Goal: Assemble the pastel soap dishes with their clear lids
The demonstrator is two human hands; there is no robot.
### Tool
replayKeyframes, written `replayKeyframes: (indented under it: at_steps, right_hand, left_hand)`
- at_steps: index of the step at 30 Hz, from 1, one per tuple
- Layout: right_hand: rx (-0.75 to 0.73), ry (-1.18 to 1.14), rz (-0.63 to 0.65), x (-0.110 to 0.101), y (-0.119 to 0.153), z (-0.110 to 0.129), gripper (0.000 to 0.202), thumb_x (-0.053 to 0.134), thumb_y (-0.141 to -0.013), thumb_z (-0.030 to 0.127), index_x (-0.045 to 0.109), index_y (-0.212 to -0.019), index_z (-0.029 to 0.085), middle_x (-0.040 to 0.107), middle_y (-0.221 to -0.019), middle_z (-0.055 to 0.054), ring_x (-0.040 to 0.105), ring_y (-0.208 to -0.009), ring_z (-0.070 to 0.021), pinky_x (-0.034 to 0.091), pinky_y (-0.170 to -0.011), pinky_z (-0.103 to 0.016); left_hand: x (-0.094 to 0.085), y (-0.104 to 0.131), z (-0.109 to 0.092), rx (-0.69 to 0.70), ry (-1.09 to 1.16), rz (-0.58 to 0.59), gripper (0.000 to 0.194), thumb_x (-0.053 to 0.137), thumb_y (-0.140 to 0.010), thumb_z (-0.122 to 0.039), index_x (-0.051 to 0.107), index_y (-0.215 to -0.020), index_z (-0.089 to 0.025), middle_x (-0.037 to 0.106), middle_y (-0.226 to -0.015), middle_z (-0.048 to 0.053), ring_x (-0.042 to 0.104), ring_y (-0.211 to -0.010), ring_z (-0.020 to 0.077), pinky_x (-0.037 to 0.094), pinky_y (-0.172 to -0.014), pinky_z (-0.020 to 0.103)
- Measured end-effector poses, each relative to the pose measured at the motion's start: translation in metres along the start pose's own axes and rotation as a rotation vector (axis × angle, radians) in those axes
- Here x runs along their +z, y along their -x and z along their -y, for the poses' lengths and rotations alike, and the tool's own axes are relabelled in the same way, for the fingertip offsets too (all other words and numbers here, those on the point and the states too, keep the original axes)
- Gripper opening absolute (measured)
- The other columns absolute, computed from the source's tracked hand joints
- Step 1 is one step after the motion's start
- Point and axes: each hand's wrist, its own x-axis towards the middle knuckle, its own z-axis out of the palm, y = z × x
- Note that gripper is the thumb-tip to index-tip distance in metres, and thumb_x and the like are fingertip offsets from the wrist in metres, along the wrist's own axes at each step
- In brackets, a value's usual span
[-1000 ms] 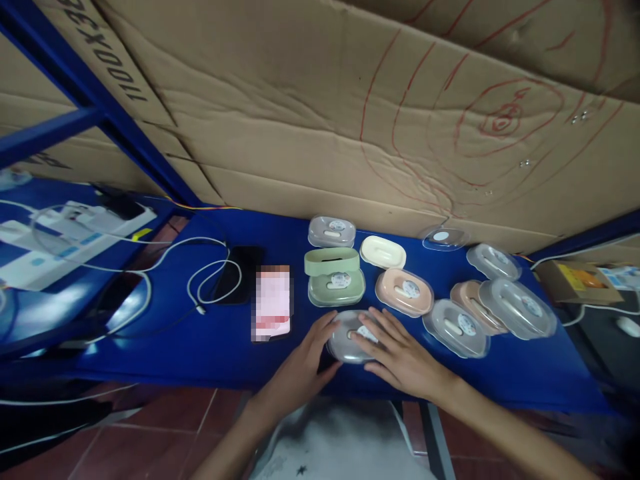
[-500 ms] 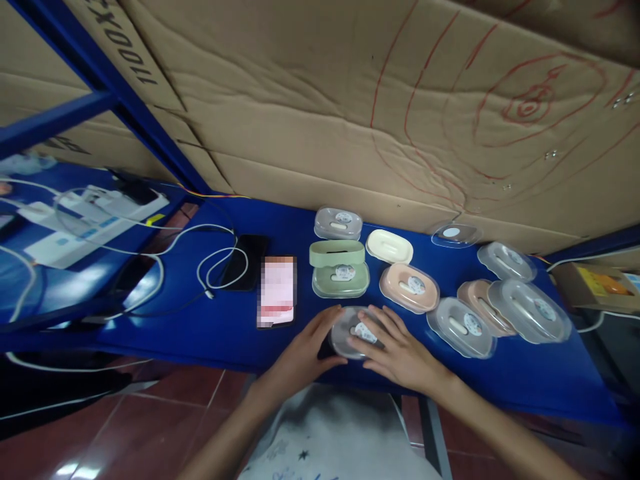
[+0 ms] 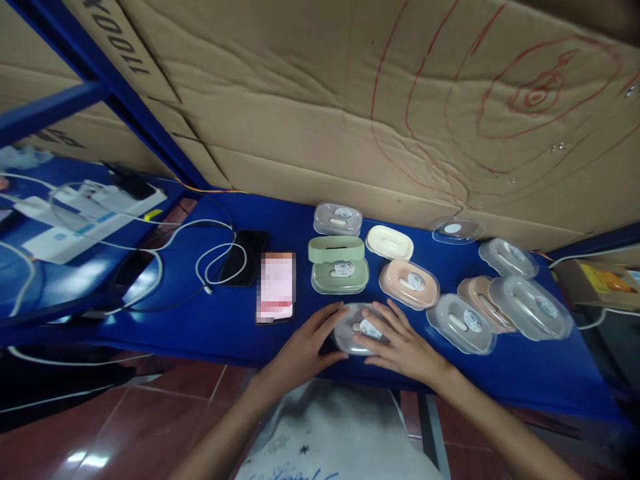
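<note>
A grey oval box with a clear lid [image 3: 350, 328] and a round-cornered label lies on the blue table near its front edge. My left hand [image 3: 313, 340] grips its left end, thumb at the front and fingers at the back. My right hand [image 3: 403, 340] holds the right end, with spread fingers over the lid and part of the label. Just behind stand a green lidded box [image 3: 325, 281], a green open piece [image 3: 336, 251] and a pink lidded box [image 3: 423, 297].
A lit phone [image 3: 276, 287] and a dark phone [image 3: 245, 267] with a white cable lie to the left. Behind are a grey box [image 3: 325, 223] and a cream piece [image 3: 390, 243]. Several lidded boxes [image 3: 453, 337] crowd the right. Cardboard [image 3: 300, 100] walls the back.
The view has shifted slightly. My right fingers have moved a little on the lid, and more of its middle shows. Both hands stay on the grey box.
</note>
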Motion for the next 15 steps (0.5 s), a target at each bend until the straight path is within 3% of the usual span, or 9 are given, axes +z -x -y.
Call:
replayKeyframes:
  at_steps: [4, 7, 11, 13, 15]
  right_hand:
    - [-0.008, 0.026, -0.004, -0.026, -0.003, 0.006, 0.063, 0.072, -0.101, 0.034, 0.050, -0.160, 0.034, 0.048, -0.167, -0.010, 0.032, -0.161, -0.0369, 0.048, -0.121, -0.062]
    - [0.085, 0.036, -0.047, -0.066, -0.001, -0.007, 0.066, 0.066, -0.104, 0.035, 0.042, -0.165, 0.036, 0.044, -0.170, -0.007, 0.036, -0.159, -0.0369, 0.048, -0.122, -0.063]
    - [0.430, 0.112, -0.116, -0.116, 0.011, -0.068, 0.063, 0.062, -0.104, 0.038, 0.043, -0.165, 0.037, 0.042, -0.171, -0.007, 0.035, -0.159, -0.0402, 0.039, -0.127, -0.069]
    - [0.569, 0.147, -0.075, -0.124, 0.018, -0.105, 0.059, 0.059, -0.105, 0.042, 0.049, -0.162, 0.031, 0.043, -0.169, -0.010, 0.036, -0.158, -0.0415, 0.035, -0.128, -0.070]
    - [0.649, 0.152, -0.001, -0.119, 0.024, -0.136, 0.056, 0.056, -0.105, 0.045, 0.053, -0.159, 0.028, 0.046, -0.167, -0.013, 0.038, -0.157, -0.0428, 0.036, -0.127, -0.070]
  left_hand:
    - [-0.014, -0.002, -0.006, 0.033, -0.016, 0.020, 0.083, 0.074, -0.100, -0.040, 0.027, -0.169, -0.038, 0.048, -0.165, 0.013, 0.053, -0.150, 0.0324, 0.054, -0.119, 0.055]
    - [-0.035, -0.013, -0.012, 0.045, -0.116, -0.109, 0.066, 0.062, -0.107, -0.041, 0.032, -0.166, -0.036, 0.049, -0.163, 0.012, 0.053, -0.150, 0.0303, 0.053, -0.119, 0.054]
    - [-0.060, -0.047, -0.004, 0.032, -0.388, -0.316, 0.056, 0.052, -0.111, -0.030, 0.035, -0.165, -0.030, 0.048, -0.164, 0.013, 0.047, -0.153, 0.0330, 0.045, -0.125, 0.058]
    - [-0.066, -0.067, 0.008, 0.040, -0.494, -0.326, 0.057, 0.051, -0.110, -0.029, 0.036, -0.165, -0.024, 0.046, -0.167, 0.015, 0.044, -0.155, 0.0362, 0.042, -0.126, 0.061]
    - [-0.068, -0.085, 0.020, 0.053, -0.552, -0.307, 0.053, 0.052, -0.109, -0.029, 0.042, -0.160, -0.018, 0.052, -0.162, 0.017, 0.049, -0.151, 0.0383, 0.046, -0.121, 0.061]
